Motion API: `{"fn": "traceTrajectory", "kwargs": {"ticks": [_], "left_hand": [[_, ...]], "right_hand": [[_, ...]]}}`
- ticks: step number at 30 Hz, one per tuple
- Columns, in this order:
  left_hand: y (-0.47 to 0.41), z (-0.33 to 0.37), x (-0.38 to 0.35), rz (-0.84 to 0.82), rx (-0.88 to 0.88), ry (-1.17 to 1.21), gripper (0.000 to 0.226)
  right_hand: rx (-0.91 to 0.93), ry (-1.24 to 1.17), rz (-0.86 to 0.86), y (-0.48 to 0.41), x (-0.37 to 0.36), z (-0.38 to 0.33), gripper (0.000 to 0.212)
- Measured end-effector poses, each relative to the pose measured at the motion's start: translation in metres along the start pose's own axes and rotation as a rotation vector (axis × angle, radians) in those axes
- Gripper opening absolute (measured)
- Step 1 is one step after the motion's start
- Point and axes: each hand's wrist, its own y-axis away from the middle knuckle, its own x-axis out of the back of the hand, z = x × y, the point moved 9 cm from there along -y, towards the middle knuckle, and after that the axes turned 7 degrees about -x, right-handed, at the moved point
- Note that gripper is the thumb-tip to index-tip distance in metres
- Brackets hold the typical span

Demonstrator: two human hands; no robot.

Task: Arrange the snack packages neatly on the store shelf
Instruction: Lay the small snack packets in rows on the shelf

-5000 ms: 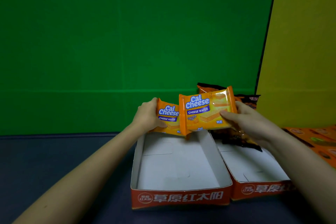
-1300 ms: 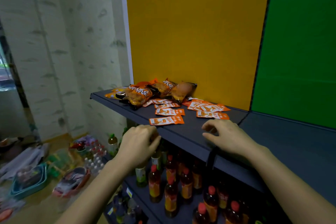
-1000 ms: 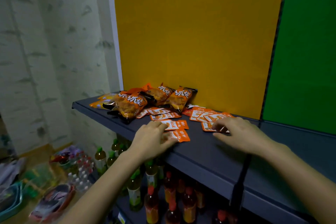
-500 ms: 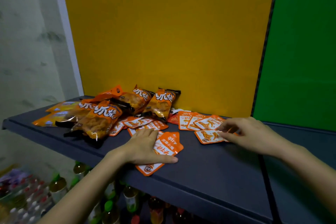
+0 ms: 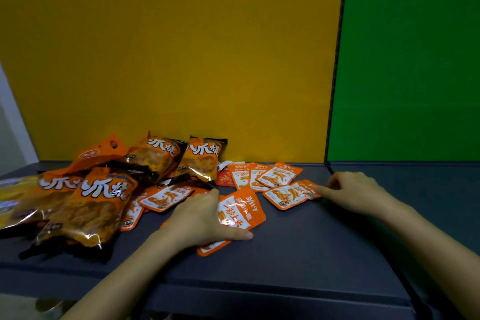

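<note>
Since the small orange sachets scattered flat on the dark shelf look thin, light and slick, the left hand pressing one down with spread fingers and the right hand fingertip-pinning another should slide them, pinching edges.

Large snack bags piled at shelf left end, rearmost two leaning toward back panel. Small sachets scattered right of pile, mid-shelf near back edge. Left hand flat on front sachets; right hand touching rightmost sachet.
</note>
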Motion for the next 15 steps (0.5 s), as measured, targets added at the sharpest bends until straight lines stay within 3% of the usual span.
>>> {"fn": "traceTrajectory", "kwargs": {"ticks": [4, 10, 15], "left_hand": [[-0.008, 0.003, 0.008, 0.012, -0.029, 0.036, 0.072], [-0.015, -0.012, 0.016, 0.11, -0.021, 0.402, 0.055], [-0.009, -0.025, 0.023, 0.19, -0.028, 0.74, 0.019]], "right_hand": [[-0.073, 0.005, -0.017, 0.001, -0.01, -0.01, 0.061], [-0.129, -0.089, 0.0, -0.002, -0.019, -0.043, 0.092], [-0.137, -0.117, 0.033, -0.008, -0.029, -0.058, 0.102]]}}
